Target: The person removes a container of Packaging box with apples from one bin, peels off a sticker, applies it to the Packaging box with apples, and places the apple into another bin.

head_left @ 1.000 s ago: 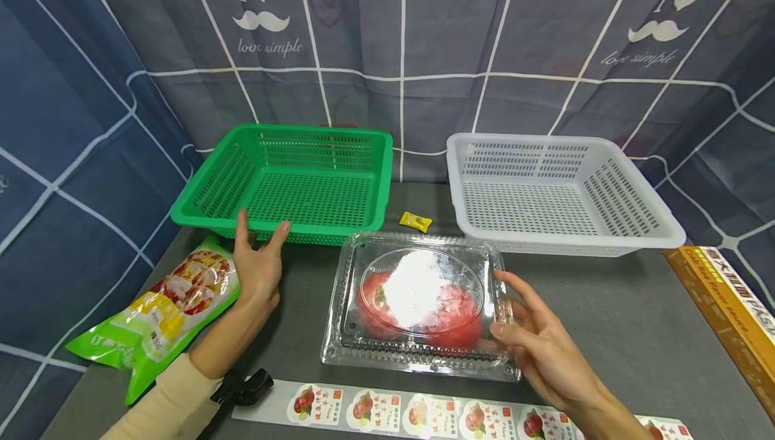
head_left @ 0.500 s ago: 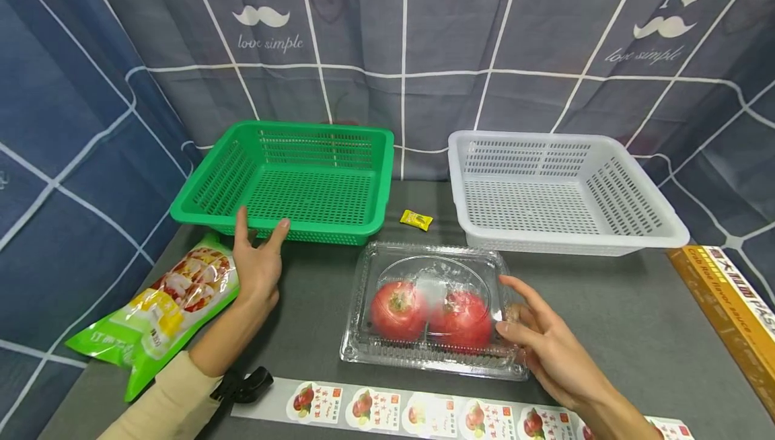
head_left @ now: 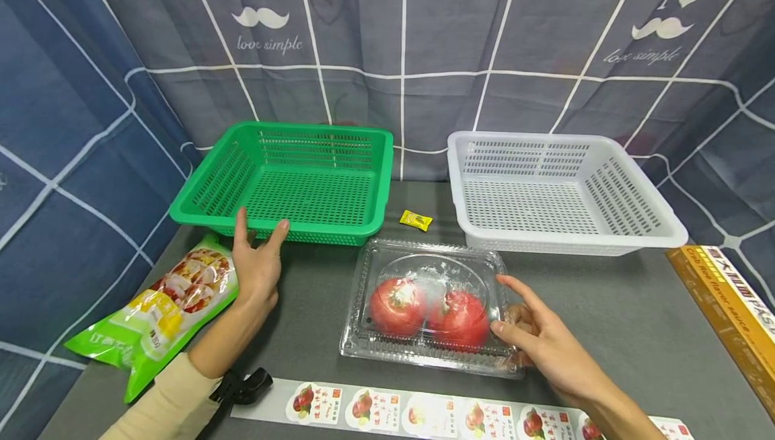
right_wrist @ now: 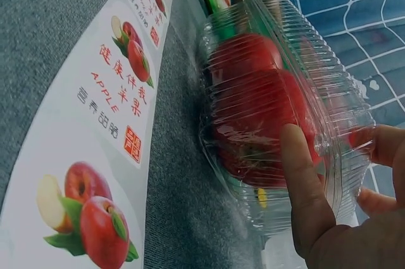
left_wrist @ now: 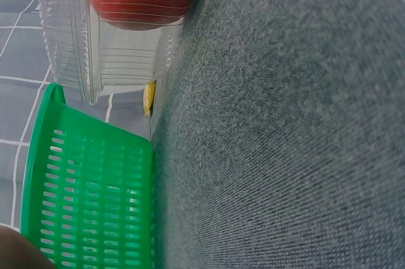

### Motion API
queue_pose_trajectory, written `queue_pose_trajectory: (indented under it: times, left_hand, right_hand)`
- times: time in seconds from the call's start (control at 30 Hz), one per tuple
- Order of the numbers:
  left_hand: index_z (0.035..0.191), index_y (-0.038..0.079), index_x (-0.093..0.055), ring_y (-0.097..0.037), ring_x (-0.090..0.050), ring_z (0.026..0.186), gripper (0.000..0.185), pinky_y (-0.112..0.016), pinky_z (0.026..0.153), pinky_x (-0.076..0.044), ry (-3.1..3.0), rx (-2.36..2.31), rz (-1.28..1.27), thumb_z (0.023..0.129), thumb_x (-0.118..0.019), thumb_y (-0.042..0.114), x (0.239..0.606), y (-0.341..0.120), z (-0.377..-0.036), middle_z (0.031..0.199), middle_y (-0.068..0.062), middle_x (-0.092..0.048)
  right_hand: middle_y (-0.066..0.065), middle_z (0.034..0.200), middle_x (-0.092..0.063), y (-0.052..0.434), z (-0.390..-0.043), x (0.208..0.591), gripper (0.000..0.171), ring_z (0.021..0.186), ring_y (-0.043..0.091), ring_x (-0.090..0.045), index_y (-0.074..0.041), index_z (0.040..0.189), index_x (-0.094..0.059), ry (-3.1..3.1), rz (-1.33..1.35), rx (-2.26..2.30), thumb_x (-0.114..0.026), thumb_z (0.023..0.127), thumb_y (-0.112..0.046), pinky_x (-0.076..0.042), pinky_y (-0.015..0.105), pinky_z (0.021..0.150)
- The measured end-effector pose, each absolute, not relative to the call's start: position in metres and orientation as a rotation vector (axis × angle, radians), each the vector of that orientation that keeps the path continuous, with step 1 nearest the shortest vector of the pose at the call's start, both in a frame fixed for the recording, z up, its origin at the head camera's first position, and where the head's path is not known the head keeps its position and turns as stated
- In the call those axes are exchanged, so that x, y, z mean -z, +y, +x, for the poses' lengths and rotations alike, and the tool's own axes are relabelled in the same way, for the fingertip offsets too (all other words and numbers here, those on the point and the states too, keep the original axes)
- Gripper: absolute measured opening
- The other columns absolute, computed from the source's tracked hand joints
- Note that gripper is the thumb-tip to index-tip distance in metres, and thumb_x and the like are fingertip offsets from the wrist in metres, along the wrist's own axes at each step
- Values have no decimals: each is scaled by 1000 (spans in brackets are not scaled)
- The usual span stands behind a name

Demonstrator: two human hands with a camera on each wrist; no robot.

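On the desk (head_left: 605,305), far left, a green snack bag (head_left: 154,305) lies beside the left hand (head_left: 257,268), its grip released, fingers straight against the green basket (head_left: 290,181) rim. Centre: clear clamshell box (head_left: 430,305) with two red apples (head_left: 426,309) lies flat, lid closed. Right hand (head_left: 545,342) grasps the box's right end, thumb on the lid. Since a second ago the box has shifted right and settled; the glare is off its lid.

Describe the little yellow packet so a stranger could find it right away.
Start at the green basket and the white basket along the back. In the gap between them, on the grey table, lies the yellow packet, the smallest item and the only yellow one.
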State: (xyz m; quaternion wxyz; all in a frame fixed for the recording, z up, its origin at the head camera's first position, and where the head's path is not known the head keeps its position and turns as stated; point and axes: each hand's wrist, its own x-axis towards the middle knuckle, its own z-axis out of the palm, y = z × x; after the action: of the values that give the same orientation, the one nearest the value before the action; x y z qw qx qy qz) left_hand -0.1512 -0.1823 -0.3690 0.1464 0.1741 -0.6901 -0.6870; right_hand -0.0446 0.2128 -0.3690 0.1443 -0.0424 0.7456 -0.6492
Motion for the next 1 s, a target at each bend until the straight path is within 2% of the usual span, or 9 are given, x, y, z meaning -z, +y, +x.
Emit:
queue_pose_trajectory:
  times: [0.07, 0.17, 0.47, 0.57, 0.7, 0.8, 0.87, 1.0]
  left_hand:
    - [158, 35, -13, -32, -26, 142, 85, -44, 112, -31, -1986, 1980, 501, 94, -68, 31, 369, -182, -151, 163, -7, -7]
    - [158, 35, -13, -33, -28, 141, 84, -45, 112, -31, -1981, 1984, 499, 94, -68, 31, 369, -182, -151, 163, -8, -7]
    - [158, 38, -10, -36, -28, 141, 83, -47, 112, -30, -2061, 1945, 465, 96, -64, 36, 370, -184, -149, 163, -9, -5]
    - [158, 39, -12, -31, -21, 145, 79, -46, 114, -27, -2102, 1907, 456, 97, -63, 38, 369, -186, -147, 164, -3, -4]
    - [157, 37, -21, -29, -24, 144, 73, -45, 113, -27, -2109, 1929, 438, 98, -63, 34, 367, -186, -141, 164, 1, -6]
    - [156, 31, -30, -30, -37, 138, 66, -46, 110, -33, -2130, 1985, 416, 98, -63, 29, 365, -184, -130, 162, -6, -12]
    - [155, 26, -34, -28, -40, 136, 63, -44, 107, -36, -2183, 1992, 394, 99, -62, 28, 363, -184, -120, 160, -9, -17]
    - [152, 20, -38, -25, -42, 135, 59, -29, 98, -42, -2321, 1952, 311, 99, -63, 24, 361, -183, -98, 154, -9, -29]
  right_hand:
    - [13, 91, -51, 213, -45, 369, 73, 78, 14, -57, -17, 155, -23, 2138, -123, 1887, -64, 95, -8, -57, 43, 62]
    - [13, 91, -51, 213, -46, 370, 75, 78, 15, -58, -16, 156, -23, 2119, -143, 1917, -64, 94, -5, -58, 45, 62]
    - [14, 91, -51, 211, -46, 370, 76, 76, 16, -59, -16, 155, -23, 2130, -124, 1918, -65, 93, -4, -58, 46, 62]
    - [22, 102, -51, 209, -46, 368, 75, 79, 21, -62, -17, 155, -24, 2165, -113, 1878, -66, 94, -7, -58, 47, 63]
    - [29, 129, -42, 208, -45, 364, 71, 89, 27, -63, -18, 155, -28, 2280, -111, 1791, -65, 96, -13, -58, 43, 63]
    - [22, 140, -38, 209, -41, 360, 63, 100, 26, -58, -22, 153, -35, 2467, -136, 1661, -65, 97, -20, -56, 37, 66]
    - [14, 141, -40, 210, -36, 357, 58, 106, 23, -54, -23, 150, -41, 2631, -181, 1541, -65, 98, -24, -52, 31, 64]
    - [3, 136, -46, 209, -26, 350, 50, 110, 16, -49, -23, 143, -51, 2815, -285, 1463, -67, 96, -19, -52, 26, 70]
